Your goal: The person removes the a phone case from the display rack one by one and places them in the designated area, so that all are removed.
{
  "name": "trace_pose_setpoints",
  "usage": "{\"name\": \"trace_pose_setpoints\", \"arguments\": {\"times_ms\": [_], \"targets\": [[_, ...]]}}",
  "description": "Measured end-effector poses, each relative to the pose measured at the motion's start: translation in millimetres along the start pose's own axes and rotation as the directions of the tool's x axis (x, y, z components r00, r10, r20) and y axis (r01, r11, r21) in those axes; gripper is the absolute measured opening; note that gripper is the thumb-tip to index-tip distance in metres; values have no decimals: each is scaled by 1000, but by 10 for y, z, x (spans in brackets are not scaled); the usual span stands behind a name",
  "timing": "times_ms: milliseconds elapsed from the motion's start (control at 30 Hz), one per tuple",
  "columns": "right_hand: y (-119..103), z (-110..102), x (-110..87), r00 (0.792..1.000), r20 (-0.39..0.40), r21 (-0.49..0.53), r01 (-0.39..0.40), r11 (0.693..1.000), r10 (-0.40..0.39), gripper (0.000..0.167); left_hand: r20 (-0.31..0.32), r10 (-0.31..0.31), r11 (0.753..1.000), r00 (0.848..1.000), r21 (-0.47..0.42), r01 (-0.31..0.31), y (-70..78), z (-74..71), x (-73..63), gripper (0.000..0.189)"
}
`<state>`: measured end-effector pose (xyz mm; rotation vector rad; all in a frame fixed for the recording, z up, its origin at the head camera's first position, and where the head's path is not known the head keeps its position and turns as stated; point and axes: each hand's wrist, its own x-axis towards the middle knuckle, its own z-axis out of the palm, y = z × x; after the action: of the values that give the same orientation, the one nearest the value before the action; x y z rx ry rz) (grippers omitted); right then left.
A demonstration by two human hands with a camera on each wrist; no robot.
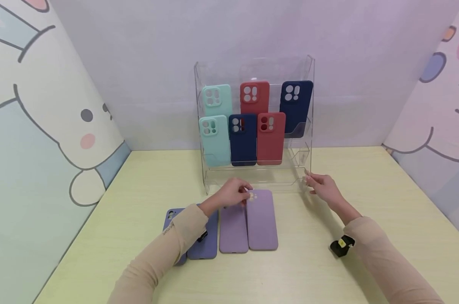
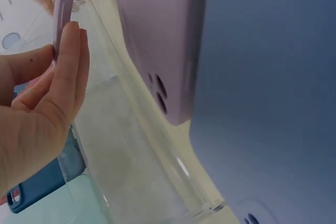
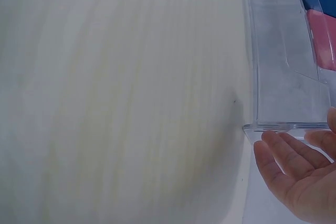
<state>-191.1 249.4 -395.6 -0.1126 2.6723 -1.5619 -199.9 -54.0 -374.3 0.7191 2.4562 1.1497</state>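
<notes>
Far left on the table (image 1: 100,236), the blue cases (image 1: 203,249) lie partly under my left sleeve (image 1: 157,253); I would lift the forearm so the cuff does not drag them. Next, the other purple case (image 1: 234,232) lies just beside the work. My left hand (image 1: 233,192) has the purple case (image 1: 263,223) pinched near its upper left corner, thumb on one face and fingers on the other. That case is tilted; whether its lower end bears on the table I cannot tell. The hold is sound but at one corner, so I judge it may swing: a grip nearer mid-edge would serve better. Behind, the rack (image 1: 248,175) carries, in its lower row, a mint case (image 1: 215,143), a navy case (image 1: 243,141) and a red case (image 1: 271,139), which call for a straight path clear of them. At the right, my right hand (image 1: 324,190) is at the rack's front corner, fingers loosely bent; whether they pinch the panel I cannot tell. Light pressure there should steady it.
</notes>
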Motion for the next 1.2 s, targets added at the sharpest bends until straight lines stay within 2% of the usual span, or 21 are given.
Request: {"name": "trace_pose_setpoints", "arguments": {"times_ms": [167,300,567,767,867,1067,1200], "targets": [[-2,-3,-4,1000,0,-3,7,1000,-7,46,24,-87,996,996,21,86,-43,50,54,21],[1,-1,-2,1000,-1,-6,12,1000,-12,46,33,-122,992,992,47,121,-65,86,79,19],[1,1,6,1000,1,-4,-7,1000,7,46,21,-112,991,993,80,110,-62,118,87,19],[-17,-6,2,1000,7,1,-19,1000,19,47,-5,-120,983,993,139,120,-33,92,68,23],[-28,-7,-1,1000,10,6,-23,1000,23,48,-25,-93,983,995,154,96,-37,74,43,21],[-24,-7,-7,1000,13,11,-17,1000,17,48,-67,52,969,996,245,-34,-35,40,-23,19],[-14,-3,-4,1000,14,13,-16,1000,16,49,-72,100,972,992,222,-82,-25,24,-76,18]]}}
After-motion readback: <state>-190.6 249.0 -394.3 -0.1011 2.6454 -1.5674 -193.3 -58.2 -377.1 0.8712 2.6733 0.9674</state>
